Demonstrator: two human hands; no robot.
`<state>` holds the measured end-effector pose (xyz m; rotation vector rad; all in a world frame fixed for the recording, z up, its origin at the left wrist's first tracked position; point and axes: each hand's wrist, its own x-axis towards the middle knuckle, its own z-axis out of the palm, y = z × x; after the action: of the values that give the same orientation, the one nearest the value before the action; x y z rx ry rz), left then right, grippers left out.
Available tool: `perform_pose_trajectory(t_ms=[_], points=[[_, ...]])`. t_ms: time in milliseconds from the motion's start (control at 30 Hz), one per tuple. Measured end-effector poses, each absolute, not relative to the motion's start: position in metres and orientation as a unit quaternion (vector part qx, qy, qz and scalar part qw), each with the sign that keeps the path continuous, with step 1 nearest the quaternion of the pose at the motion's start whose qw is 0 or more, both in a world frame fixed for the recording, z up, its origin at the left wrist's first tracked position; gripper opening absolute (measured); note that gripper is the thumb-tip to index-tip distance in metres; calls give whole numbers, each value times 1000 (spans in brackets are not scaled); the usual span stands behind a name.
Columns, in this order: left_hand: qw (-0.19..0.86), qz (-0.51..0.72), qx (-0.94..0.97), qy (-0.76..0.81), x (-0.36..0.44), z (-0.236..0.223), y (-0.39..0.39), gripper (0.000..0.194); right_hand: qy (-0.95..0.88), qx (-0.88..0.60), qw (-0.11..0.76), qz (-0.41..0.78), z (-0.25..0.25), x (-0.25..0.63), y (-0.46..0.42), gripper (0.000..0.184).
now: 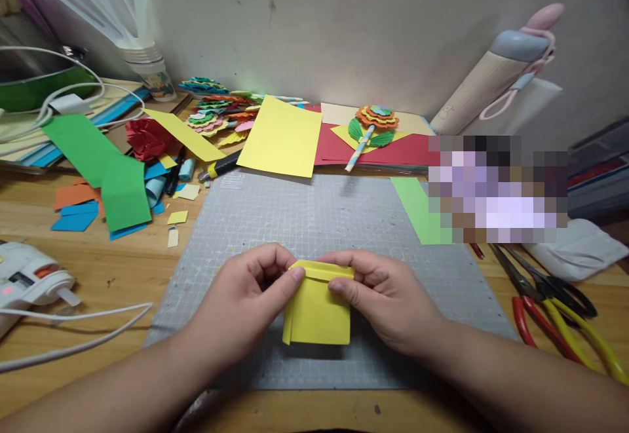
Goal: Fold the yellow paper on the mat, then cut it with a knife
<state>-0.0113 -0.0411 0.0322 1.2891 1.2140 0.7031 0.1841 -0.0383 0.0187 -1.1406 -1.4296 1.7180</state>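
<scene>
A small piece of yellow paper (322,312) is held up just above the grey cutting mat (236,223). Its top edge is folded over into a narrow strip, and a thin fold runs down its left side. My left hand (250,289) pinches the upper left corner between thumb and fingers. At the upper right, my right hand (388,295) grips the folded strip with its thumb in front. The fingertips behind the paper are hidden.
Behind the mat lie a yellow sheet (282,137), red paper (339,145) and a paper flower (377,118). Green paper (125,190) and scraps lie left, near a glue gun (29,282). Scissors (555,289) and pliers (580,335) are at right.
</scene>
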Motion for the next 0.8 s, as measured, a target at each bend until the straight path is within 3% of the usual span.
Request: perform_pose_trajectory(t_ms=[367, 500, 633, 800], points=[[566, 270, 598, 498, -10, 34, -43, 19, -474, -413, 298, 719, 21, 180, -40, 35], [586, 300, 553, 512, -12, 33, -42, 20, -474, -403, 279, 731, 21, 181, -38, 25], [591, 322, 554, 490, -12, 33, -43, 9, -484, -419, 262, 722, 22, 182, -37, 20], [561, 311, 589, 491, -8, 33, -44, 13, -511, -441, 248, 695, 23, 181, -38, 26]])
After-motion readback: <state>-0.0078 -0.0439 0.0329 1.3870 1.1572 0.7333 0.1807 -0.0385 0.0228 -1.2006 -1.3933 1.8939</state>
